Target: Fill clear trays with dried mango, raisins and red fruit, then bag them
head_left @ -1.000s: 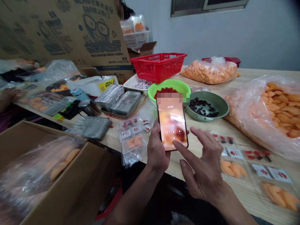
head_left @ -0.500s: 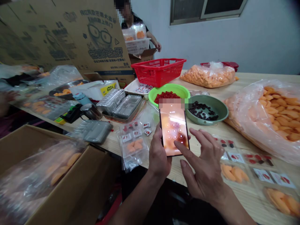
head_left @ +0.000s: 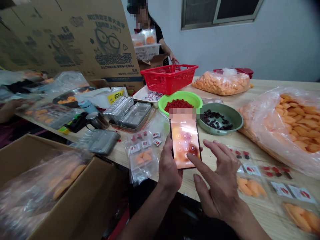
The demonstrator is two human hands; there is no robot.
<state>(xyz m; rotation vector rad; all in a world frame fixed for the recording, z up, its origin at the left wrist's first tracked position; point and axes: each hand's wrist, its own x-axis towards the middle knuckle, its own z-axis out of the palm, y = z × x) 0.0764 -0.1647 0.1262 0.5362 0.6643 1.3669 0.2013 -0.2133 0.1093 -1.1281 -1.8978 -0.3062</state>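
My left hand (head_left: 170, 166) is closed around a smartphone (head_left: 183, 141), held upright above the table with its lit screen toward me. The screen carries a number keypad. My right hand (head_left: 217, 176) has its fingers spread, the index fingertip at the lower part of the screen, and nothing is in its grasp. Left of the phone lie clear plastic packs (head_left: 142, 155) with orange pieces and small sachets. To the right of my right hand are filled clear trays (head_left: 280, 190) with orange pieces, sachets and red and dark bits.
Behind the phone stand a lime bowl (head_left: 197, 97) of red pieces, a green bowl (head_left: 220, 130) of dark pieces and a red basket (head_left: 170, 78). A large bag (head_left: 297, 123) of orange pieces sits right, an open carton (head_left: 100, 176) left. A person (head_left: 160, 36) stands at the back.
Both hands and the phone stay nearly in place, with my right index fingertip slightly lower on the screen. The person at the back has shifted a little to the right.
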